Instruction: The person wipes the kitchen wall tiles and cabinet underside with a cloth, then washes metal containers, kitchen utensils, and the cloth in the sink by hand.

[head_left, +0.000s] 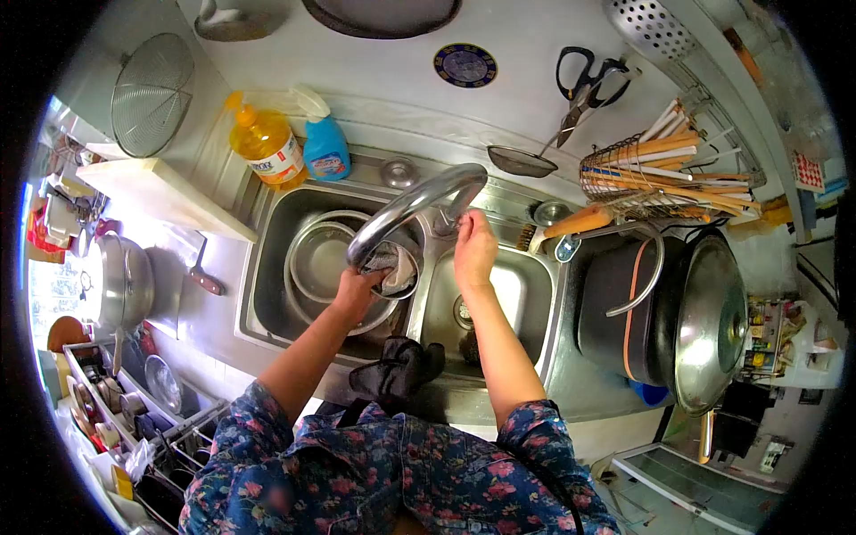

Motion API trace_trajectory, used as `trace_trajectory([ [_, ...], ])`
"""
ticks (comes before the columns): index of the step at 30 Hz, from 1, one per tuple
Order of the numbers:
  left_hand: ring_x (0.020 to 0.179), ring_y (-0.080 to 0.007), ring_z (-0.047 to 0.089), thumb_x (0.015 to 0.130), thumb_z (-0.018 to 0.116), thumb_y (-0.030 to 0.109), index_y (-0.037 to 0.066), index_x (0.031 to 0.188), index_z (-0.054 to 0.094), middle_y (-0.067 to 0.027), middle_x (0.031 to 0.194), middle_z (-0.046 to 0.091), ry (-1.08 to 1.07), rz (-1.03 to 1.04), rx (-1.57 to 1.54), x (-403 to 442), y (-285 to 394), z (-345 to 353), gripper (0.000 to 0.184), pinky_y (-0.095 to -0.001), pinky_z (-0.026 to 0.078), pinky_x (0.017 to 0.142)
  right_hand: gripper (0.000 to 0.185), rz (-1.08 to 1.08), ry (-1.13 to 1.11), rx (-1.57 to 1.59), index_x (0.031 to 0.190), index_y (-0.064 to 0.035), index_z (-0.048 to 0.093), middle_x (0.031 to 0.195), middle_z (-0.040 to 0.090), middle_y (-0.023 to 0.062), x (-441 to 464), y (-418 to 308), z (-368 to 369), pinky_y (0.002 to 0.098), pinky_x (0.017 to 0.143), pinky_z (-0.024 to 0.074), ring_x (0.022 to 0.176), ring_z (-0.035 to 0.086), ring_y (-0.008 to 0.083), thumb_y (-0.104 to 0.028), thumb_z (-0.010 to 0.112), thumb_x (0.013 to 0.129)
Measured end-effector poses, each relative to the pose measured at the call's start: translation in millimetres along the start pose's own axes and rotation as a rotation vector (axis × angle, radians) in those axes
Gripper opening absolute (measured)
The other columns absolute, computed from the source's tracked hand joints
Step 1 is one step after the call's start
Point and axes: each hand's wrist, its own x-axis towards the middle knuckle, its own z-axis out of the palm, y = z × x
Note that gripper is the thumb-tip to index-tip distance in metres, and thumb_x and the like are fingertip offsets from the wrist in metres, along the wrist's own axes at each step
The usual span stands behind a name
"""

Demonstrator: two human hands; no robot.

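My left hand [358,292] is closed on a crumpled grey-and-white cloth [398,271] over the left sink basin [267,276]. Beneath it, round metal bowls [323,259] sit one inside another in that basin. The curved chrome tap [406,211] arches over the cloth and partly covers it. My right hand [475,248] reaches up over the right basin [513,308], its fingers pinched at the tap handle behind the spout. The handle itself is mostly hidden by the fingers. No water stream can be made out.
An orange soap bottle [267,147] and a blue spray bottle [327,149] stand behind the left basin. A dark cloth [397,367] lies on the front sink edge. To the right are a chopstick basket [624,169] and a large lidded pot [711,325]. A knife [205,278] lies at left.
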Motion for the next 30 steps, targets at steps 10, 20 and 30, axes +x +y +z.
trace_trajectory([
  [10, 0.089, -0.0148, 0.061, 0.074, 0.071, 0.007, 0.008, 0.109, 0.061, -0.0053, 0.101, 0.064, -0.079, 0.364, 0.667, 39, -5, -29, 0.036, -0.0284, 0.049, 0.070, 0.018, -0.232, -0.292, -0.037, 0.089, -0.0026, 0.063, 0.088, 0.060, 0.0150, 55, 26, -5, 0.0421, 0.069, 0.0476, 0.079, 0.059, 0.0348, 0.003, 0.052, 0.076],
  [20, 0.101, -0.0180, 0.057, 0.078, 0.069, 0.009, 0.010, 0.117, 0.054, -0.0075, 0.113, 0.058, -0.182, 0.096, 0.211, 34, 12, 1, 0.042, -0.0335, 0.050, 0.076, 0.015, 0.146, -0.486, 0.177, 0.095, -0.0035, 0.062, 0.081, 0.061, 0.0116, 75, 32, -7, 0.0327, 0.068, 0.0485, 0.078, 0.060, 0.0225, -0.004, 0.053, 0.083],
  [30, 0.093, -0.0177, 0.059, 0.073, 0.073, 0.005, 0.006, 0.111, 0.059, -0.0046, 0.103, 0.063, -0.053, 0.176, 0.284, 53, -6, -20, 0.041, -0.0329, 0.048, 0.083, 0.025, 0.822, -0.231, 0.768, 0.089, -0.0026, 0.061, 0.083, 0.064, 0.0046, -11, 0, 8, 0.0245, 0.046, 0.0410, 0.068, 0.063, 0.0136, -0.026, 0.067, 0.083],
])
